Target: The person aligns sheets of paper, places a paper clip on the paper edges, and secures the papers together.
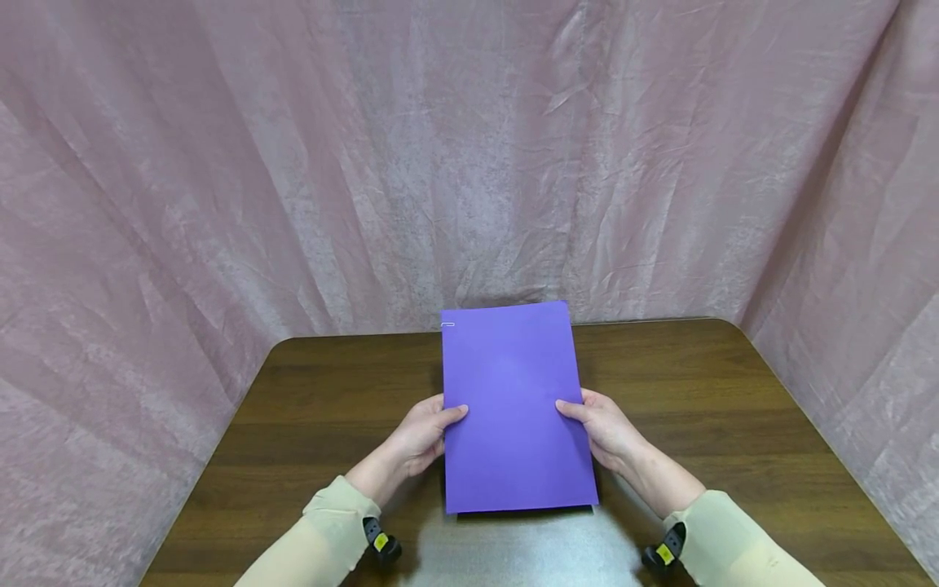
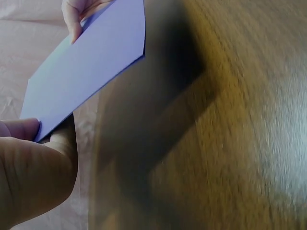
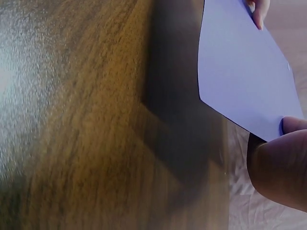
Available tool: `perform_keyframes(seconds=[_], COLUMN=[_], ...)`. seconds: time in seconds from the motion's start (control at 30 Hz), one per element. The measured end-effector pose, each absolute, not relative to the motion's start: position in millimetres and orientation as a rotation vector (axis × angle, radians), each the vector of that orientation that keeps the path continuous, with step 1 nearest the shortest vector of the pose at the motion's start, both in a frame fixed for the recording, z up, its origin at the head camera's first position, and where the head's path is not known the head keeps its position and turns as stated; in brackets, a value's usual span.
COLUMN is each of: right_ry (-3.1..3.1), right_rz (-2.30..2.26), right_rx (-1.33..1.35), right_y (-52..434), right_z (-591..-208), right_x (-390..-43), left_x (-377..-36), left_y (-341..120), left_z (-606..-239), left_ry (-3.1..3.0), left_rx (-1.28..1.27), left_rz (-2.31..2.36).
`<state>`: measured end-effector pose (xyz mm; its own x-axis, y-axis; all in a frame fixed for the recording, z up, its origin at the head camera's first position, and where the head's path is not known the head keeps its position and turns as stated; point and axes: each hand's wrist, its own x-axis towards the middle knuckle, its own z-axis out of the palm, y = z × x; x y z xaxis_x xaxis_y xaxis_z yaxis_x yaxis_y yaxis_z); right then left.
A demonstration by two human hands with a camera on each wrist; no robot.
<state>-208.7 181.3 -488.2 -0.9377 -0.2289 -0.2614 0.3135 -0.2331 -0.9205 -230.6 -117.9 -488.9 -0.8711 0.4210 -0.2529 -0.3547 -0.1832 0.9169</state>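
Note:
Purple paper (image 1: 513, 408), a tall rectangle, is held up off the wooden table, its shadow falling below it. A small pale wire shape like a paper clip (image 1: 448, 324) sits at its upper left edge. My left hand (image 1: 421, 436) grips the left edge, thumb on the front face and the other fingers behind. On the opposite edge my right hand (image 1: 605, 428) holds it the same way. Both wrist views show the paper (image 2: 86, 62) pinched at its two sides, apart from the tabletop. Whether it is one sheet or several I cannot tell.
The brown wood-grain table (image 1: 330, 391) has rounded far corners. Pink curtains (image 1: 469, 163) hang behind it and along both sides. Light glares off the tabletop near its front edge. A dark strap with a small camera (image 1: 381, 540) is on each wrist.

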Motion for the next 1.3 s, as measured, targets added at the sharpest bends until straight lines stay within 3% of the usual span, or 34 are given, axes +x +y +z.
perform_keyframes(seconds=[1.3], right_ry=[1.707], right_rz=[-2.042], right_rx=[-0.004], right_y=[191], right_z=[-484], right_x=[-234], left_x=[-252], left_y=[-136], left_z=[-489], left_ry=[1.707], left_rx=[0.037], left_rz=[1.962])
